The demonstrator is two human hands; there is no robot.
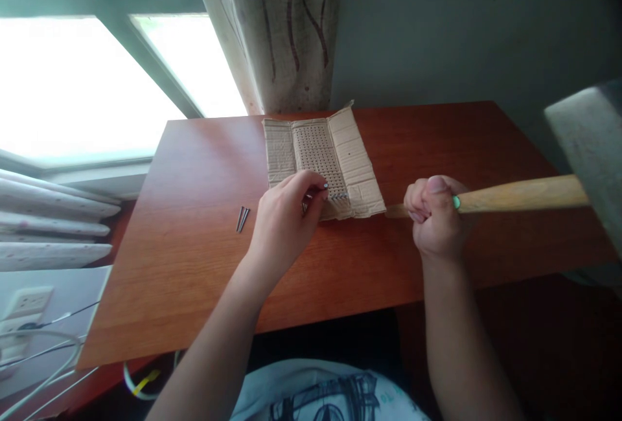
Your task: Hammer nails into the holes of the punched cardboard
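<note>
Cardboard sheet [358,159] lies on the reddish-brown counter [194,291], side flaps creased, middle panel full of small dark holes in neat rows. Near end of that grid: a line of small shiny bits [337,197], nails by the look of them, too small to count. Left hand [289,212] is over the near left part of the cardboard, thumb and forefinger pinched nearly together on a small pale-topped nail [326,186]; more glints show inside the curled fingers, can't tell what. Whether the pinched nail touches the panel, can't tell either.

Right hand [437,214] is to the right of the cardboard, fist wrapped tight round a wooden handle [525,193], thumb on top. Handle's butt end points at the cardboard's near right corner, touching or just short, unclear. Bright green spot [456,202] on the handle, right beside the fist. Big grey head [590,142] at the handle's other end, well to the right of the cardboard, partly cut off by the edge of view.

Loose nails [243,219] lie side by side on the counter, left of the cardboard's near end. Beyond the cardboard hangs a patterned curtain [301,32]; bright window [82,84] to its far left.
</note>
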